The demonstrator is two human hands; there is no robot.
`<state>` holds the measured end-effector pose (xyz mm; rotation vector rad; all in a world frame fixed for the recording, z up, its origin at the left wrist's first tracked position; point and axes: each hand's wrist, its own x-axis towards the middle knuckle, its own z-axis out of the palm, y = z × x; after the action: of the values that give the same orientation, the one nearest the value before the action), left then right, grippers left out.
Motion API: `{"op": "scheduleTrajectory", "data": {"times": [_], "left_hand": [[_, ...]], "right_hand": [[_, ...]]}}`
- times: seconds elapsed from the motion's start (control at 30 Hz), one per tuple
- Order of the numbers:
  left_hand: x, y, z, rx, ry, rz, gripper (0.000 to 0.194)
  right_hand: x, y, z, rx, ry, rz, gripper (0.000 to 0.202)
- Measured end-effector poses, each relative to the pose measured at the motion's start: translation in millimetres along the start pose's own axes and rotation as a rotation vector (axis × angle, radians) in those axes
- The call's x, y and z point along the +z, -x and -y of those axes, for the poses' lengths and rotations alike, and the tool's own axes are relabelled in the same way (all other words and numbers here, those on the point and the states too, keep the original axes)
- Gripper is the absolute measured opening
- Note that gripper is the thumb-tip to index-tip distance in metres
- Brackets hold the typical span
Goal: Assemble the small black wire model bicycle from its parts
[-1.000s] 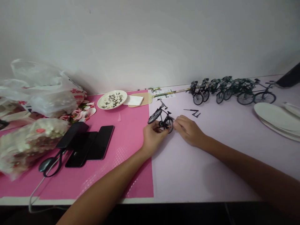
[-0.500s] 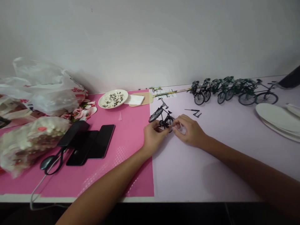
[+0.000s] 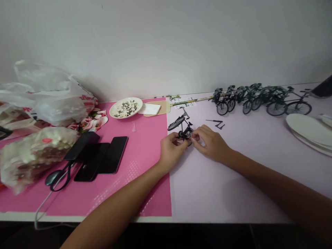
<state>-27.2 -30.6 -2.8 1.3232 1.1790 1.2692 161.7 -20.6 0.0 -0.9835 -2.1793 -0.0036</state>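
A small black model bicycle [image 3: 183,125] is tilted above the seam between the pink and lilac table covers. My left hand [image 3: 171,150] grips its lower frame between thumb and fingers. At the wheel on its right side, my right hand [image 3: 209,141] has its thumb and fingertips pinched together; whatever is between them is too small to make out. The bicycle's other wheel and its grey handlebar point up and away from my hands. Thin black parts [image 3: 217,123] lie on the lilac cover beyond my right hand.
Several model bicycles [image 3: 276,104] stand along the wall at the right, near white plates [image 3: 310,129]. A plate of small pieces [image 3: 126,108] sits at the back. Phones [image 3: 114,155], a black box [image 3: 82,145] and plastic bags [image 3: 49,93] occupy the left.
The model bicycle has tipped slightly, its raised wheel now flatter. Both hands keep their places on it. The whole view has shifted a little.
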Motion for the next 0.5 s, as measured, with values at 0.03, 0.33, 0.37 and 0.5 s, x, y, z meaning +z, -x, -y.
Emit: {"op": "scheduleTrajectory", "data": {"times": [0.03,0.33,0.37,0.5], "left_hand": [[-0.1,0.2,-0.4,-0.002,-0.002,0.005,0.02],[-0.6,1.7,-3.0,0.007,-0.052,0.006,0.015],[-0.6,1.6,-2.4,0.008,-0.052,0.005,0.016],[-0.7,0.6,0.2,0.025,-0.055,0.001,0.017]], "right_hand": [[-0.3,0.1,0.0,-0.001,0.009,-0.004,0.01],[-1.3,0.7,-2.6,0.021,0.019,0.044,0.013],[-1.1,0.9,-3.1,0.037,0.028,0.06,0.019],[-0.4,2.2,-4.0,0.111,0.026,0.092,0.03]]}}
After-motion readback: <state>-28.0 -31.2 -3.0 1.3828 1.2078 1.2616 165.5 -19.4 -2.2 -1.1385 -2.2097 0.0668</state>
